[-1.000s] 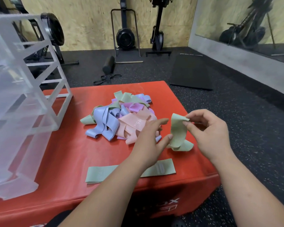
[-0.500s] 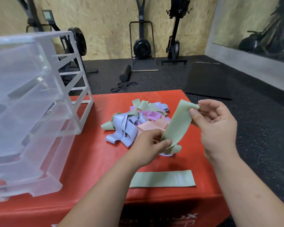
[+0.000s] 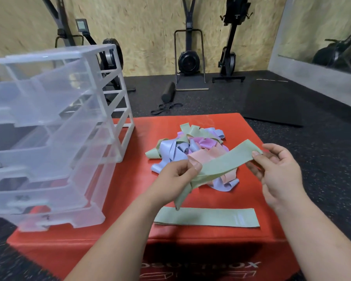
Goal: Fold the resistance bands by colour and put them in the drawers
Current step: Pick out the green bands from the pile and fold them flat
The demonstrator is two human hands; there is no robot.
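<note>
Over the red box, I see both hands raised off the surface with a green band drawn out between them. The left hand pinches the band near its lower end, thumb and curled fingers closed on the strip. The short tail hangs down from that grip, and I cannot tell whether its tip touches anything. The right hand grips the upper end between thumb and fingertips, so the band slopes up from left to right.

Just below the hands, near the front edge of the box, a second green band lies flat and straight. Behind the held band, towards the far side of the box, I make out a tangled pile of bands in blue, pink, purple and green.

On the left side of the box stands the clear plastic drawer unit, its drawers slid part-way out towards me. I cannot tell what is in them.

On the dark floor beyond are a black mat and exercise machines against the wooden wall
</note>
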